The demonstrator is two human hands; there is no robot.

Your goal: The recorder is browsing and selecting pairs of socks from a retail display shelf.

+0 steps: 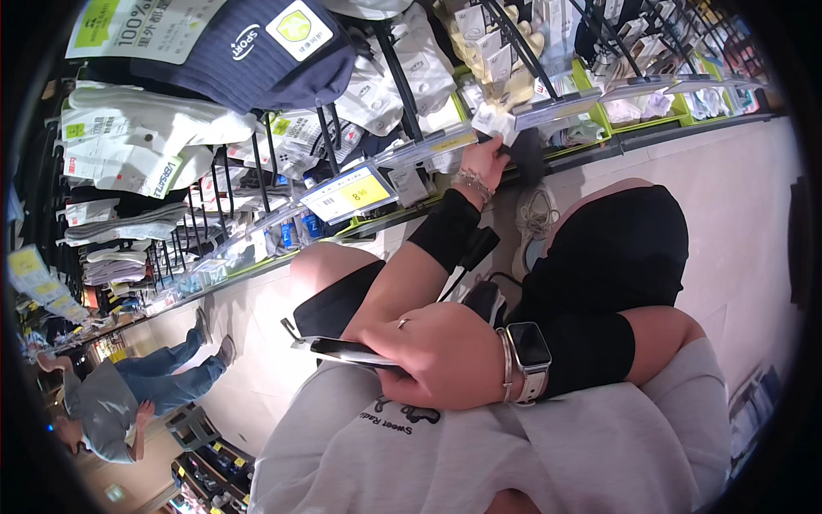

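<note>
My left hand [486,166], with bracelets and a black cuff at the wrist, reaches to the low edge of the sock rack. Its fingers are closed at a dark, blurred fabric item [529,157], seemingly socks, with a white card [494,124] beside it. Nearer my body, my right hand [443,356], with a ring and a smartwatch, holds a flat white-and-black item [347,350] with a small hook at one end. The item is seen nearly edge-on, so its kind is unclear. The right hand overlaps the left forearm.
Packaged socks [160,122] hang on metal rack prongs [399,77] with clear label holders and a price tag [350,194]. Green-edged bins [600,119] line the bottom. My bent knees and a shoe [536,221] are close to the rack. Another person [109,405] is at the lower left, near a stool [192,427].
</note>
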